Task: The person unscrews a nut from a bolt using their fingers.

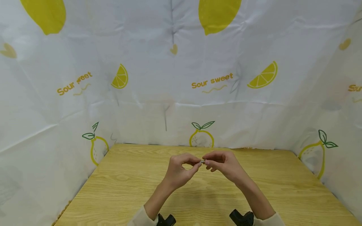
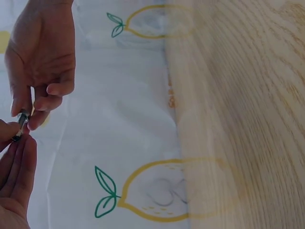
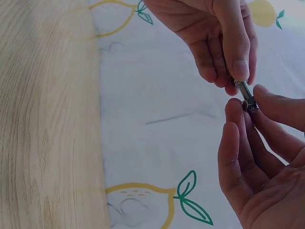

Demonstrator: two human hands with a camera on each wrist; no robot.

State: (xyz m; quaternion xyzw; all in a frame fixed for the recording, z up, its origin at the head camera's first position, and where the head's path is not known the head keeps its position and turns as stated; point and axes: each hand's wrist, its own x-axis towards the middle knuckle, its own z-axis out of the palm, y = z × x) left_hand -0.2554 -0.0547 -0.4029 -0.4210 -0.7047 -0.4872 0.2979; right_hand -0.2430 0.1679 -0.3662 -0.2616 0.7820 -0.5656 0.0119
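Observation:
Both hands meet over the table, fingertip to fingertip, on a small silvery metal bolt (image 1: 202,161). The left hand (image 1: 181,171) pinches one end between thumb and forefinger. At the other end, the right hand (image 1: 226,164) holds it with thumb and fingertips. In the right wrist view the threaded shank of the bolt (image 3: 245,89) shows between the hands, and a wider nut-like piece (image 3: 250,105) sits at the right fingertips. The end inside the left pinch is hidden by the thumb (image 3: 237,52).
A light wood-grain table (image 1: 127,179) spreads beneath the hands. White cloth with a lemon print (image 1: 152,125) hangs behind it and along both sides. Black wrist-camera mounts (image 1: 241,217) sit at the cuffs.

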